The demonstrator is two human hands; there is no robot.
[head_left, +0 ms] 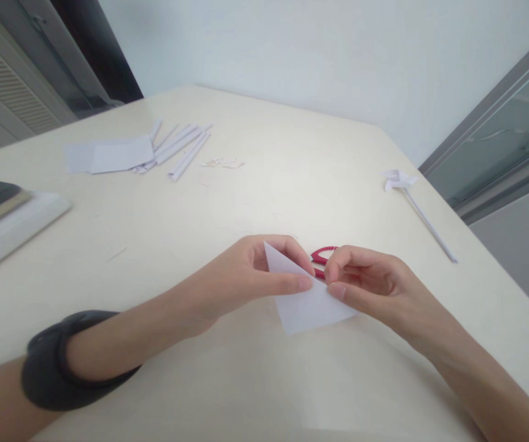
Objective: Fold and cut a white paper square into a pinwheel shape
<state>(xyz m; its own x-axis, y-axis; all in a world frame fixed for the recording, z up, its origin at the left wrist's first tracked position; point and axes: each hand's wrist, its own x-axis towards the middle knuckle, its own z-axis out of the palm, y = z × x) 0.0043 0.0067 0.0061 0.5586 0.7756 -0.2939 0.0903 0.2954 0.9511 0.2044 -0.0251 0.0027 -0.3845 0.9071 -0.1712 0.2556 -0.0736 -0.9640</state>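
The sheet of white paper point(308, 304) is folded into a triangular shape with crisp, straight edges. One sharp corner points up and away from the person, while the wider part spreads low over the cream bench point(264, 184), near its front edge. The sheet is plain and unmarked, slightly tilted, its upper point lifted off the surface. It is pinched at its upper edge, between thumb and fingers from both sides.

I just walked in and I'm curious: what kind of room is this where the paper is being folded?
Probably a home or office room used for paper craft: a plain cream table holds rolled paper sticks, red-handled scissors and a finished paper pinwheel, with a glass door beside it.
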